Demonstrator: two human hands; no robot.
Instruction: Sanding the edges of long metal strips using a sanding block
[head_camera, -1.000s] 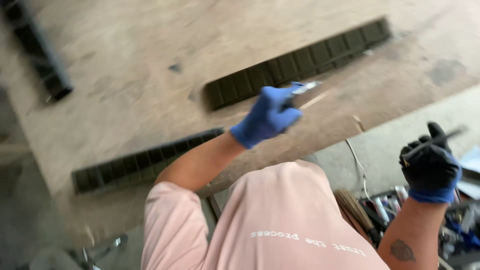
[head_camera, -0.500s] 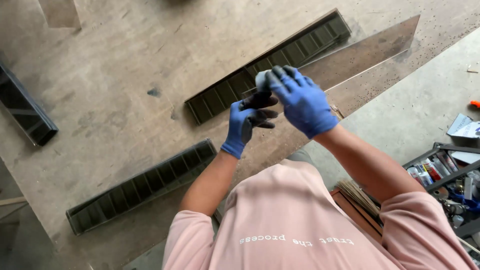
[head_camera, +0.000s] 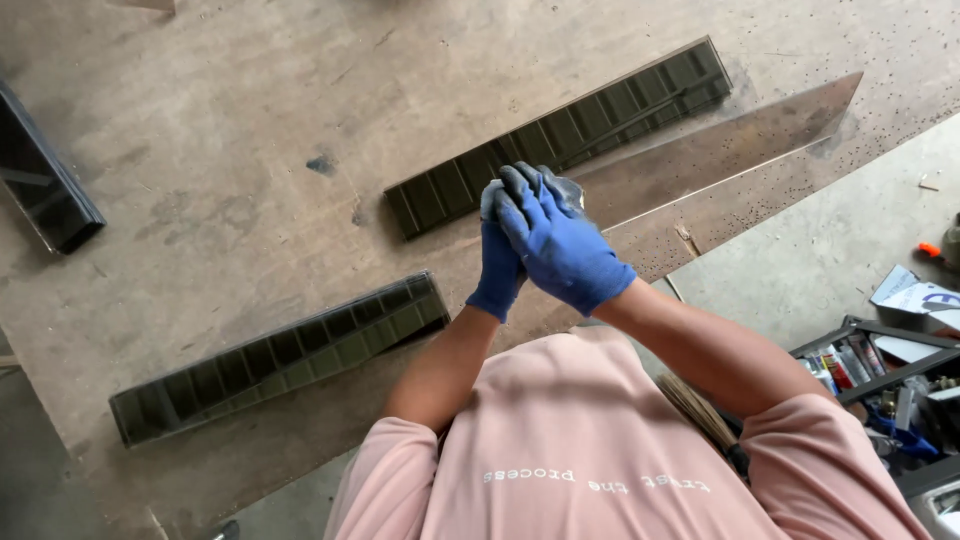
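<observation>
Two blue-gloved hands are pressed together above a brown wooden board (head_camera: 200, 160), the right hand (head_camera: 560, 250) laid over the left hand (head_camera: 500, 265). The right fingers (head_camera: 525, 205) are curled closed across the left ones, whose dark tips are seen just beyond them. A small grey object (head_camera: 570, 190) is glimpsed at the fingertips, on their far right side; it seems to be pinched between the hands, though which hand grips it cannot be told, since most of it is covered.

Just beyond the fingertips a long dark ribbed strip (head_camera: 600, 115) is laid flat on the board, running up to the right. To the right of the fingers a thin, pointed metal sheet (head_camera: 740, 150) is stretched along the board's edge, beside that strip. Below and left of the fingers a second ribbed strip (head_camera: 280, 355) is laid, well apart from the hands. Far to the left a dark channel piece (head_camera: 45, 185) is seen. A pink shirt (head_camera: 600, 460) is worn, and an open tool tray (head_camera: 890, 385) is set on the floor, well to the right
</observation>
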